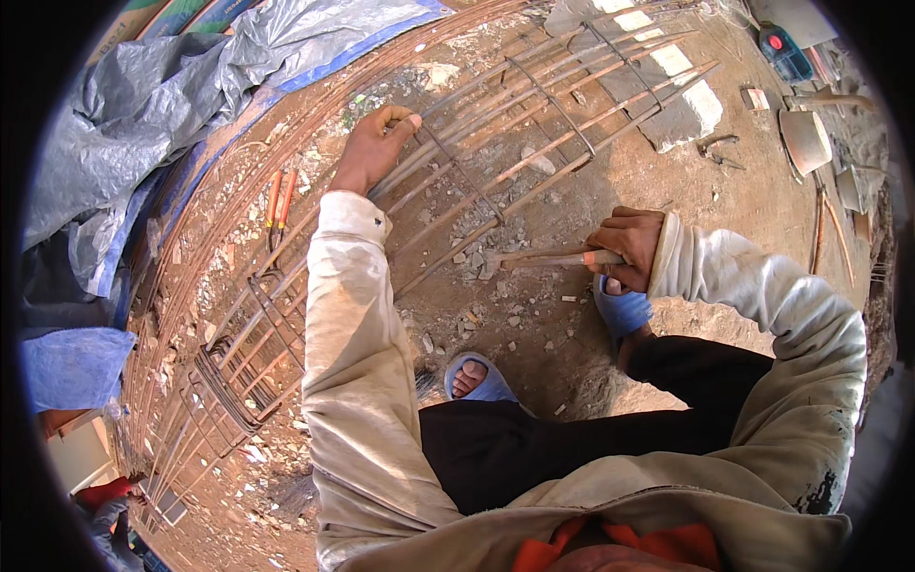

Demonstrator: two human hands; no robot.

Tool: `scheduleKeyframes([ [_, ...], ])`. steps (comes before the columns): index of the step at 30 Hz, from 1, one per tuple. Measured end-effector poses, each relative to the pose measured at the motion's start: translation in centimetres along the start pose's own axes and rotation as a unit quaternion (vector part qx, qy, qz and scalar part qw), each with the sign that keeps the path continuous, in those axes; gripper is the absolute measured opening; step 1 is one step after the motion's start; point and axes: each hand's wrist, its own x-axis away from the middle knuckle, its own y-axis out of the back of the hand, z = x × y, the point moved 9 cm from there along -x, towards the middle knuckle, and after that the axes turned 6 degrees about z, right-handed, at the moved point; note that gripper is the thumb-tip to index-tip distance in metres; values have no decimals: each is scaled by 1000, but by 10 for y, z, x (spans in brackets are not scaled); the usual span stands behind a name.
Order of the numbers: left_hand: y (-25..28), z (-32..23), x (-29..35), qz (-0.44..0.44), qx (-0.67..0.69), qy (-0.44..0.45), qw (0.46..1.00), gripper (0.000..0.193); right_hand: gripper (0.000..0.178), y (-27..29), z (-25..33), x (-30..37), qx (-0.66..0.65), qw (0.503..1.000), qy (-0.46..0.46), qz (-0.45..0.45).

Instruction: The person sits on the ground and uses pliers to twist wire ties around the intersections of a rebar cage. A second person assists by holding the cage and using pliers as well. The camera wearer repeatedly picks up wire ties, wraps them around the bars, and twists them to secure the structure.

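Observation:
A long cage of thin steel rebar (534,186) runs slantwise from the lower left to the upper right, with square wire stirrups around its bars. My left hand (375,151) is closed at the cage's far side, thumb and fingers pinching the corner of a stirrup (457,172). Lower right of the cage, my right hand (629,246) grips the handles of a pair of pincers (545,258); their head points left, near the closest bar. Several bunched stirrups (227,386) hang on the cage's lower left part.
Orange-handled cutters (278,205) lie beyond the cage. A grey tarpaulin (181,95) with blue edging covers the upper left. Loose rods (205,248) curve alongside. A concrete slab (658,91) lies under the cage's far end. A bucket (805,143) stands right. Another person's red sleeve (103,493) shows lower left.

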Motion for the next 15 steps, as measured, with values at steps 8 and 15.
scheduleKeyframes([
  [8, -1, -74, 80, -146, -109, -75, 980, 33, 31, -14, 4, 17, -107, 957, -113, 244],
  [15, -59, -90, 127, -12, -73, -71, 995, 22, 29, -52, -8, -9, -299, 915, -200, 182],
])
